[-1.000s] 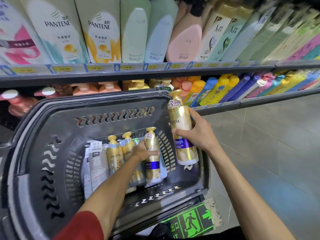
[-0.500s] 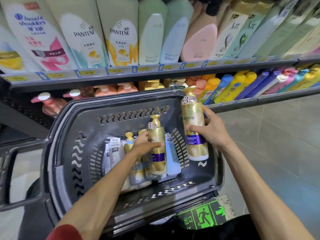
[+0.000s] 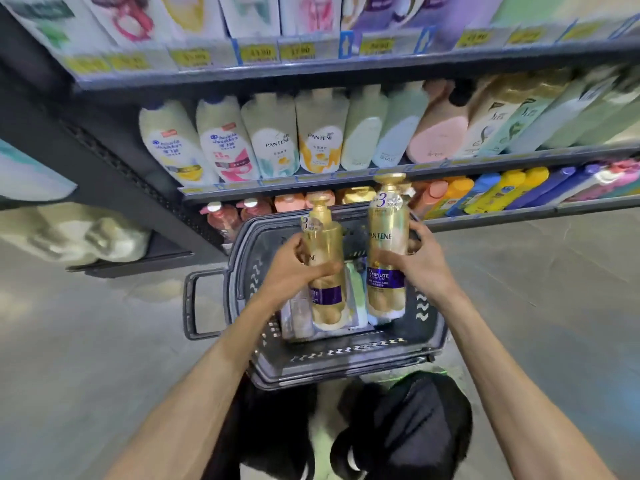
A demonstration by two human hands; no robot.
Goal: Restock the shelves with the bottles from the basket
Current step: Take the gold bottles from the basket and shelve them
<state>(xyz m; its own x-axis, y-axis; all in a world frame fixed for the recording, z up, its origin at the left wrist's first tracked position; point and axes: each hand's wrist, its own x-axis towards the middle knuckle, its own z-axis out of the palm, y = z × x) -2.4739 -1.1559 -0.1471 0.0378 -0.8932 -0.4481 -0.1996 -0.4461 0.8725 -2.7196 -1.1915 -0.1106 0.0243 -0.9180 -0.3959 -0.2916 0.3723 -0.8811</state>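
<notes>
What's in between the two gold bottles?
In the head view, only a gap: behind it the basket wall and a pale green bottle lower down.

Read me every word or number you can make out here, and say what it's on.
"PANTENE", "3", "3 MINUTE": right gold bottle, held by the right hand.
"3": left gold bottle, held by the left hand.
"PANTENE": two white shelf bottles.
Price tags, other labels: too blurred to read.

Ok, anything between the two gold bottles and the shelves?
Nothing visible. The left hand holds the left bottle, the right hand the right bottle, above the basket; but the shelves ahead look packed, no open slot showing.
</notes>
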